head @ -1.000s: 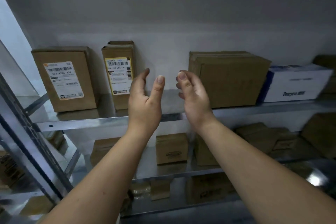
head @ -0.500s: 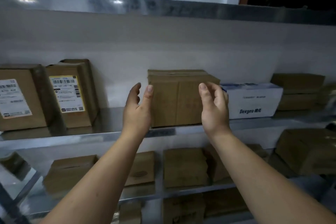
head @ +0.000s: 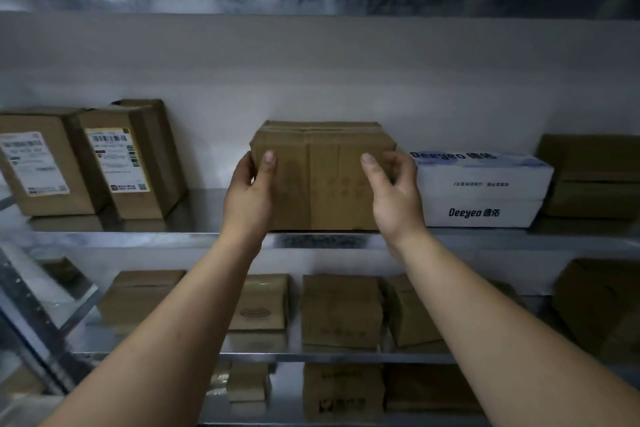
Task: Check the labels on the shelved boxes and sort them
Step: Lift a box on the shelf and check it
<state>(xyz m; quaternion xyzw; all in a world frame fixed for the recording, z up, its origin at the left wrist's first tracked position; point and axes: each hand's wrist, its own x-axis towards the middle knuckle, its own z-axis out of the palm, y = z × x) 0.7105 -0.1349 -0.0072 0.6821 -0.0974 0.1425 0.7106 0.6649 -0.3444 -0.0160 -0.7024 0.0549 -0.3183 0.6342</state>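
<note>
The left hand (head: 247, 198) is clasping the plain cardboard box (head: 322, 177) at its left edge and the right hand (head: 394, 198) is gripping its right edge, thumbs on the front. The box is sitting on the metal shelf (head: 138, 239), just beside a white Deeyeo box (head: 481, 191).

Bare left grip (head: 247, 198), right grip (head: 394, 204), forearms (head: 180, 315)

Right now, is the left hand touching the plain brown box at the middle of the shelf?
Touching. The head view shows the left hand with its thumb on the plain brown box front, fingers round its left edge.
</note>
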